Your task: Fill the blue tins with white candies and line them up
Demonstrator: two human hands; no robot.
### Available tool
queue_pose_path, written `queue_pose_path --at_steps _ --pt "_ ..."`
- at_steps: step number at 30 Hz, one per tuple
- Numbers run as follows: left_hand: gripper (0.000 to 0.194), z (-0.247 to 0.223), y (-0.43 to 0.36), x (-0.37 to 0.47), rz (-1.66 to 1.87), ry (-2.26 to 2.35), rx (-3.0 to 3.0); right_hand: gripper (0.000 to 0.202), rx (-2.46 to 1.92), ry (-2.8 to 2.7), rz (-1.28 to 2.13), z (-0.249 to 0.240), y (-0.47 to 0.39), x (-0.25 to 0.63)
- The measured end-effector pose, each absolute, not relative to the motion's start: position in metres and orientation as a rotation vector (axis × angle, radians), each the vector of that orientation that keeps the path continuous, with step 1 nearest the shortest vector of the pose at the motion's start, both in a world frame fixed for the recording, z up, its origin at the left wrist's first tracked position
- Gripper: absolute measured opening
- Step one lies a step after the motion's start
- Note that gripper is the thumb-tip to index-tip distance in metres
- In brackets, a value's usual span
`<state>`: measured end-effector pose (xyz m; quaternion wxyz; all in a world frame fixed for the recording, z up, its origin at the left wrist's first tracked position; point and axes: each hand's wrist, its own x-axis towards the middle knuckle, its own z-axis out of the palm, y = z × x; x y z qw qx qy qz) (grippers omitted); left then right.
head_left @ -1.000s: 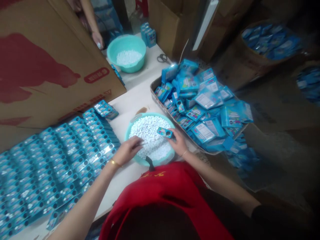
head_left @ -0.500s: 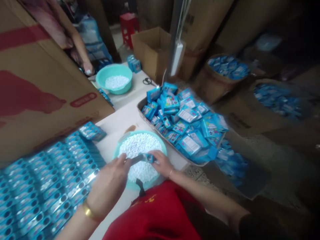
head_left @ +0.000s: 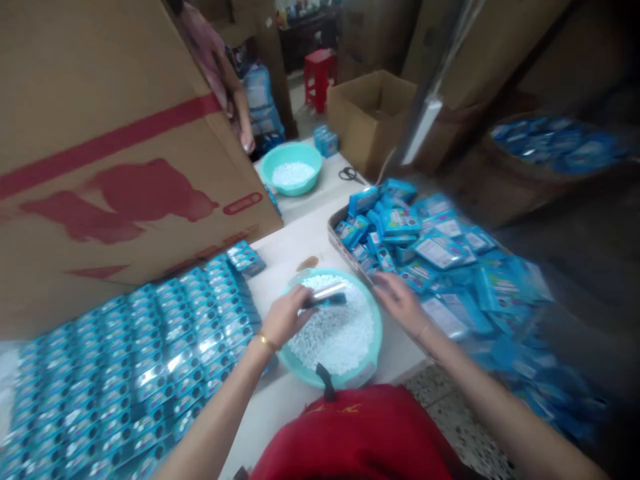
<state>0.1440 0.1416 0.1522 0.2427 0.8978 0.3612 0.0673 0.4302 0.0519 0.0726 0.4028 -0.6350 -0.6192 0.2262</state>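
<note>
My left hand is closed on a small blue box, held flat over the near teal basin. White pellets fill much of that basin. My right hand is apart from the box, its fingers spread at the basin's right rim, beside a tray heaped with blue packets. Nothing shows in it. Rows of blue boxes stand on the table to the left of my left hand.
A large cardboard carton rises at the left. Farther back are a second teal basin, scissors, an open carton, a red stool and a person's arm. More packets fill a container at the right.
The view has shifted, so the scene sits farther right. My right hand has let go of the small box and moved right towards the packets. My left hand still holds the box.
</note>
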Motion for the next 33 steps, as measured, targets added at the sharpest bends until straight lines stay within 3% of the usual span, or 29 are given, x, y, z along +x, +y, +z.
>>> queue_pose_path --at_steps 3,6,10,14,18,21,23,25,28,30,33 --pt "0.018 0.143 0.189 0.112 0.286 1.385 2.445 0.05 -1.901 -1.776 0.305 0.053 0.088 0.481" --pt "0.021 0.113 0.235 0.079 0.118 1.729 2.386 0.07 -2.102 -2.074 0.33 0.03 0.11 0.504" --pt "0.028 0.067 0.273 0.044 -0.197 1.94 2.257 0.071 -2.186 -2.176 0.368 0.006 0.123 0.504" --pt "0.034 0.043 0.284 0.022 -0.22 2.0 2.215 0.074 -2.185 -2.104 0.364 0.001 0.128 0.502" --pt "0.053 0.042 0.266 0.021 0.071 1.952 2.229 0.071 -2.256 -1.976 0.428 0.027 0.122 0.499" --pt "0.04 0.054 0.226 0.034 0.306 1.715 2.241 0.077 -2.237 -1.723 0.432 0.072 0.107 0.498" --pt "0.032 0.066 0.191 0.046 0.272 1.504 2.227 0.08 -2.128 -1.527 0.46 0.108 0.09 0.497" --pt "0.029 0.078 0.155 0.059 0.119 1.338 2.218 0.076 -1.945 -1.408 0.723 0.142 0.069 0.493" --pt "0.023 0.087 0.111 0.076 -0.227 1.295 2.265 0.073 -1.556 -1.288 1.514 0.172 0.034 0.476" --pt "0.021 0.085 0.094 0.085 -0.42 1.359 2.258 0.074 -1.261 -1.19 1.971 0.177 0.013 0.457" --pt "0.018 0.069 0.081 0.1 -0.481 1.38 2.194 0.067 -0.961 -0.946 2.303 0.17 -0.01 0.424"
